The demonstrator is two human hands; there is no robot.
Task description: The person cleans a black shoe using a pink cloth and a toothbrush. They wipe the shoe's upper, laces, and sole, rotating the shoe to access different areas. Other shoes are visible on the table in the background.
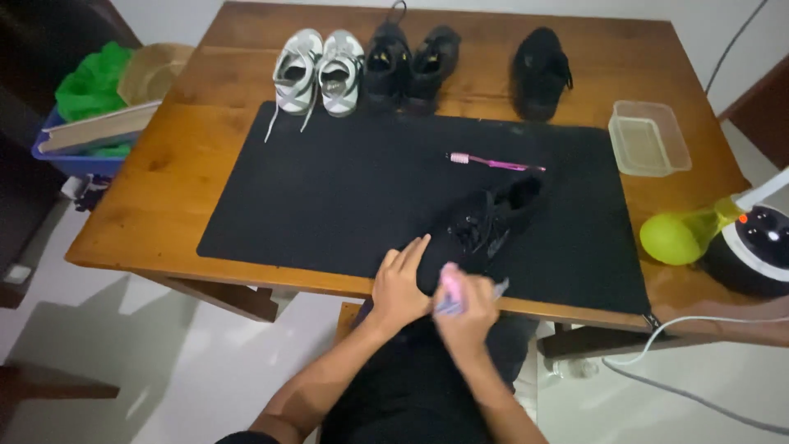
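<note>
A black lace-up shoe lies on a black mat near the table's front edge. My left hand rests flat on the shoe's near end, fingers apart. My right hand is closed around a small pink and white brush-like object held against the shoe's toe. A pink toothbrush lies on the mat beyond the shoe.
At the back of the wooden table stand a white pair of sneakers, a black pair and a single black shoe. A clear plastic tub and a green bottle sit right. A blue basket stands left.
</note>
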